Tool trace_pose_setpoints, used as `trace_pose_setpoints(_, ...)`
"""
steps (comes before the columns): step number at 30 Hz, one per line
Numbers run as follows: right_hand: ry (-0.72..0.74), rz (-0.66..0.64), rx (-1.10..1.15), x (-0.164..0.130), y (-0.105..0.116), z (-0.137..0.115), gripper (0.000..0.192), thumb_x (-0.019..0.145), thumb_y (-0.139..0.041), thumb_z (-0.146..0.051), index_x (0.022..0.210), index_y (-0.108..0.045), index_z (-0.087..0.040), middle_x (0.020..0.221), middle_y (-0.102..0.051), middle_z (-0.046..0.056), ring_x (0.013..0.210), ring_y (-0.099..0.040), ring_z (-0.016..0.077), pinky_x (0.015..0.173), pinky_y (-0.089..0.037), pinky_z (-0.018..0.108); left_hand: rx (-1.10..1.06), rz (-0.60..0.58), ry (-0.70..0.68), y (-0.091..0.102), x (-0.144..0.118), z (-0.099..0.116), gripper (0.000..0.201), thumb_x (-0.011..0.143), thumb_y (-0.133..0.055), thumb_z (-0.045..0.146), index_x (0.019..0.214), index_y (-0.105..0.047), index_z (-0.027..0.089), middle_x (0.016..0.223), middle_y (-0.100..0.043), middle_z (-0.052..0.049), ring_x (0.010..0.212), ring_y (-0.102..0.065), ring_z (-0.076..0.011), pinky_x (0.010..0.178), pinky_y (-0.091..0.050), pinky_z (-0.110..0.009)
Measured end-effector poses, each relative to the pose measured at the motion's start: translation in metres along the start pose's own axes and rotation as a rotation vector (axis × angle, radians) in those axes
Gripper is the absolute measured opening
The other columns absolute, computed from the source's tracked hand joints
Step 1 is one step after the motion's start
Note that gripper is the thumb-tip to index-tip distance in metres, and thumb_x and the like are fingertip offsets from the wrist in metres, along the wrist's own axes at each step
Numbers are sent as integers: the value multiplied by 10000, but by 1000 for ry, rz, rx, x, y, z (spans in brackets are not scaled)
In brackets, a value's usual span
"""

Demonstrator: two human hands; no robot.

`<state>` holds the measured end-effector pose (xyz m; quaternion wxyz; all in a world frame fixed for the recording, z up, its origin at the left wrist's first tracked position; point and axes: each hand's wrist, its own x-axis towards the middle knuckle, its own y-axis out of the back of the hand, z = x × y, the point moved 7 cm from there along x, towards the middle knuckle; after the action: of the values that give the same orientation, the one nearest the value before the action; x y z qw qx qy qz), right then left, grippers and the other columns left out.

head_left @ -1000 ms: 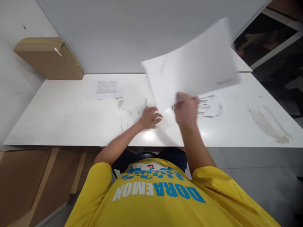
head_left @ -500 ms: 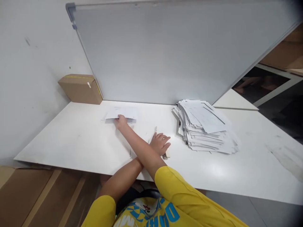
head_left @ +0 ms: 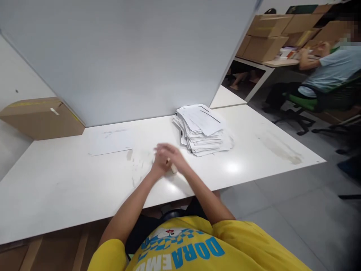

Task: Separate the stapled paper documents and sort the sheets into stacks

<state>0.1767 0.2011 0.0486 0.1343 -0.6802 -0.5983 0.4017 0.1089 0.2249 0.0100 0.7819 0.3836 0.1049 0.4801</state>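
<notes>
My left hand [head_left: 160, 164] and my right hand [head_left: 172, 153] meet over the middle of the table, both blurred. The right one lies across the left, its fingers stretched out to the left and holding nothing that I can see. My left hand's fingers are mostly covered by the right. Just beside the hands, partly hidden, is a small pale object [head_left: 173, 169], too blurred to name. To the left lie thin white paper sheets [head_left: 111, 142], flat and apart from both hands. A tall, uneven stack of papers [head_left: 201, 131] stands right of the hands.
The white table [head_left: 70, 188] has a grey smear [head_left: 279, 148] at its right. A whiteboard [head_left: 135, 64] rises behind, with a cardboard box [head_left: 45, 118] at its left end. Far right, a person [head_left: 329, 67] sits at another desk near stacked cartons [head_left: 265, 37].
My right hand has let go of the papers at the left and moved right to my left hand. My arms are no longer crossed. The view has swung right.
</notes>
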Motion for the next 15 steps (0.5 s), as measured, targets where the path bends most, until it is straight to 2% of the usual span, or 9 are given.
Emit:
trace_pose_setpoints(1, 183, 88, -211, 5, 26, -41, 217, 896, -521, -254, 888, -728, -188, 1015, -784, 16, 1060, -697, 89, 1032, -494, 269, 0, -10, 7, 0, 1, 0, 420, 936, -482, 383, 1294, -609, 202, 1396, -598, -119, 1496, -293, -350, 1229, -126, -620)
trace_pose_setpoints(3, 610, 331, -716, 9, 67, -122, 260, 871, -561, -198, 1086, -701, -159, 1241, -713, 92, 1226, -618, 167, 1133, -421, 376, 30, -26, 32, 1, 1, 0, 425, 942, -471, 384, 1300, -597, 191, 1402, -596, -112, 1500, -286, -333, 1233, -115, -609)
trace_pose_setpoints(4, 777, 446, -974, 10, 80, -153, 324, 849, -599, -194, 1163, -667, -155, 1335, -653, 136, 1314, -551, 232, 1169, -366, 456, 47, -30, 44, 3, 1, 1, 426, 947, -467, 384, 1307, -589, 190, 1412, -590, -106, 1502, -285, -318, 1236, -116, -596)
trace_pose_setpoints(5, 863, 518, -1217, 15, 90, -174, 396, 830, -637, -228, 1216, -634, -142, 1403, -591, 175, 1374, -479, 292, 1190, -298, 529, 62, -27, 54, 4, 1, 1, 424, 954, -459, 383, 1314, -581, 195, 1421, -584, -98, 1504, -284, -302, 1239, -122, -581)
trace_pose_setpoints(7, 836, 520, -1547, 34, 109, -193, 552, 780, -720, -318, 1277, -589, -116, 1482, -495, 220, 1420, -378, 381, 1194, -186, 618, 72, -11, 67, 7, 1, 2, 422, 965, -440, 384, 1326, -568, 204, 1431, -576, -91, 1507, -284, -283, 1241, -140, -562)
trace_pose_setpoints(9, 770, 424, -1708, 49, 122, -196, 633, 766, -745, -382, 1309, -568, -106, 1507, -461, 231, 1403, -373, 412, 1174, -200, 623, 63, 13, 60, 10, 1, 3, 433, 967, -432, 390, 1330, -563, 194, 1428, -576, -98, 1505, -288, -281, 1240, -170, -548)
trace_pose_setpoints(12, 771, 278, -1765, 55, 130, -195, 515, 822, -670, -325, 1288, -595, -118, 1472, -507, 215, 1337, -448, 380, 1117, -336, 547, 43, 41, 45, 12, 1, 0, 445, 961, -433, 410, 1324, -568, 191, 1423, -578, -101, 1501, -296, -276, 1231, -225, -533)
trace_pose_setpoints(15, 848, 231, -1724, 44, 134, -200, 323, 866, -529, -220, 1145, -676, -150, 1274, -663, 179, 1188, -564, 329, 1023, -433, 493, 21, 65, 56, 15, 2, -5, 457, 962, -418, 451, 1302, -587, 196, 1405, -592, -99, 1493, -311, -274, 1227, -244, -531)
